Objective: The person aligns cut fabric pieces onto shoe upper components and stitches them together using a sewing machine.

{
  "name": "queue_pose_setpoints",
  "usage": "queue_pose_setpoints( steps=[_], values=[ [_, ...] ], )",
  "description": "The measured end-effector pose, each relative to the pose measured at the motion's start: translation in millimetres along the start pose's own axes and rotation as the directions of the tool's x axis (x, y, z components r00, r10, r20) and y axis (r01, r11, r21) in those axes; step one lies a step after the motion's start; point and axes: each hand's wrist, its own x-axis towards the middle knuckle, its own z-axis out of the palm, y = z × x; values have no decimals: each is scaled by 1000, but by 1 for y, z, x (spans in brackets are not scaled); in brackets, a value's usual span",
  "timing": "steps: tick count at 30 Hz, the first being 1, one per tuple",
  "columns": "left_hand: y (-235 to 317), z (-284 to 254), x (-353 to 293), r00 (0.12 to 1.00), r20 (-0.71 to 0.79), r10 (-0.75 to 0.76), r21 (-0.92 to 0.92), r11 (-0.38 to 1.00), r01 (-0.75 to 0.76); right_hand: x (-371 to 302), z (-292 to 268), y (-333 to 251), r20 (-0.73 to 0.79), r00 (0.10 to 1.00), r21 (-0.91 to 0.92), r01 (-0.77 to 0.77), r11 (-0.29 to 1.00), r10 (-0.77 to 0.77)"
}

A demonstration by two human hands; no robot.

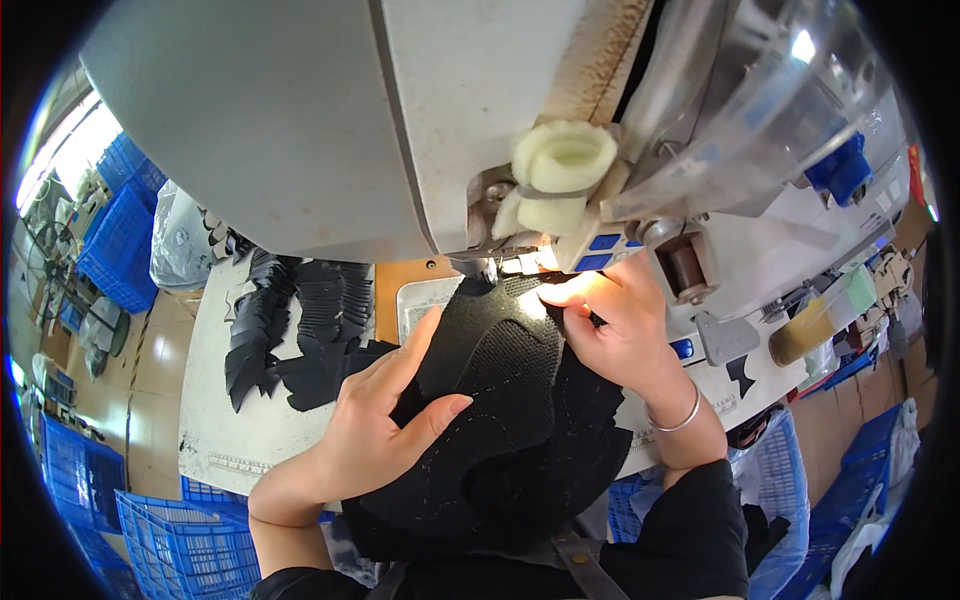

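Observation:
A black mesh fabric piece (510, 370) with a stitched overlay lies under the needle area (491, 270) of a sewing machine (260, 130) and drapes down toward my lap. My left hand (385, 415) rests on its left side, thumb and fingers spread apart. At the upper right edge of the fabric, close to the lit needle area, my right hand (615, 320) pinches the material between thumb and fingers. Some of the right fingers are hidden behind the machine's parts. A metal bangle (678, 415) circles my right wrist.
Stacks of black cut pieces (320, 310) lie on the white table (215, 400) at the left. A thread bobbin (685, 270) and clear shield (740, 130) hang over the right side. Blue crates (185, 550) stand on the floor around the table. One black scrap (740, 375) lies right.

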Motion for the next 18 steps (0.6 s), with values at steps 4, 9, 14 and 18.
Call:
queue_pose_setpoints(
  steps=[4,9,14,18],
  values=[
    [-7,1,2,1000,-22,-8,33,999,8,2,4,4,-1,1000,12,4,1000,-4],
    [-11,-10,11,997,-5,-76,-74,994,75,-2,10,9,2,998,26,60,998,-60],
    [5,-26,22,953,-139,270,496,852,-169,-3,13,6,-39,996,-11,74,997,-74],
    [18,-18,31,931,13,365,534,784,-315,-4,16,-2,-64,998,-17,14,1000,-15]
  ],
)
